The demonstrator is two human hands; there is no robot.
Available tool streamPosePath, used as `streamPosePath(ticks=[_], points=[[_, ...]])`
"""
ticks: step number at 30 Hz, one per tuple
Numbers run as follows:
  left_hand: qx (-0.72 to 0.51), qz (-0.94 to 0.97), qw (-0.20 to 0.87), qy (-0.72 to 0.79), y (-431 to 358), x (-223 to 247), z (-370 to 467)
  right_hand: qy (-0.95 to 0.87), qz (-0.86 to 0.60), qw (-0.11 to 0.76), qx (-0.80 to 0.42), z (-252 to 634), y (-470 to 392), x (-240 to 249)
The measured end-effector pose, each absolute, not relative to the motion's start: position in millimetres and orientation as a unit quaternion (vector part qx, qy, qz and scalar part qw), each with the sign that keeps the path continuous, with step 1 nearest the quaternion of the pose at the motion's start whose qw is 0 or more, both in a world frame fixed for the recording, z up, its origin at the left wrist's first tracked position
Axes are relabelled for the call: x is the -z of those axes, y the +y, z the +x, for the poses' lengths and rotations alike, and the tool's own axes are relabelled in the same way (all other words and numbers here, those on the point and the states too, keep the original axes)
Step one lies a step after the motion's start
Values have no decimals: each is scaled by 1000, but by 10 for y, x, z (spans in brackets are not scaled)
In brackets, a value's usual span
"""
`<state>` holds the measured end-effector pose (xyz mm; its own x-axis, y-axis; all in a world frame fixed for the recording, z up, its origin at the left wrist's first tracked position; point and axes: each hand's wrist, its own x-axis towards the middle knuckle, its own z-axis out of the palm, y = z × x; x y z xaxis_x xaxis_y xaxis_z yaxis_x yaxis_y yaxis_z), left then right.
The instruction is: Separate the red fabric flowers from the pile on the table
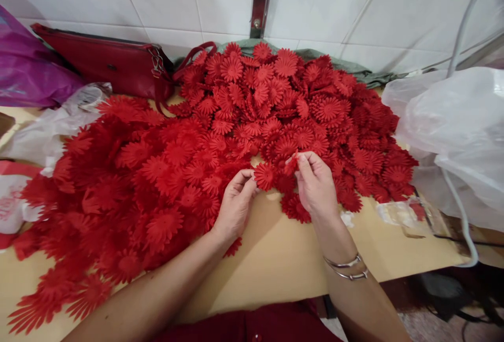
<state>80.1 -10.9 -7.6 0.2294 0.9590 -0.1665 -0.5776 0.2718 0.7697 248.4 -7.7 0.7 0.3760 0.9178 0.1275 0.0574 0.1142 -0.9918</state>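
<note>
Between finger and thumb, my left hand pinches the edge of a red flower-shaped petal piece, its round face turned toward me. To its right, my right hand is closed on another small red petal piece, partly covered by the fingers. Both hands are just above the near edge of a large heap of red petal pieces. A looser, larger-petalled heap of red pieces spreads left of my left hand. More pieces lie under my right hand.
A dark red handbag and a purple bag stand at the back left. Translucent plastic bags bulge at the right, beside a grey cable. The pale tabletop ends near my body. A tiled wall rises behind.
</note>
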Motion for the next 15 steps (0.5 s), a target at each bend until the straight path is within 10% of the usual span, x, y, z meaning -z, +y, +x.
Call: streamPosePath(ticks=[15], points=[[-548,242,734,320,-101,-1,818,-322,-479,653,-491,2476,-47,-119]])
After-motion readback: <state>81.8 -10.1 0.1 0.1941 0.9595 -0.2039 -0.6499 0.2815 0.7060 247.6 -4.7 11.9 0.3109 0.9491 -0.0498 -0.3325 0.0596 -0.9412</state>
